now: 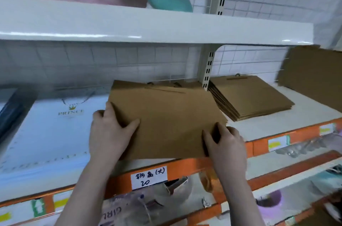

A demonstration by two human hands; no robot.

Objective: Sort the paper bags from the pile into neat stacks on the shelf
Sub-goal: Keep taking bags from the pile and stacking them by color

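Left hand (109, 131): grips the bag pile's left edge, thumb on top.
Right hand (224, 144): grips its near right corner, thumb on top.
Bag pile (166, 120): brown, flat on the shelf (268, 127).
Right stack (249, 96): just beside it.
White bags (50, 129): left of it.

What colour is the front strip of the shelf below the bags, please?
Orange, with white labels stuck on it: the front strip shows clearly in the head view.
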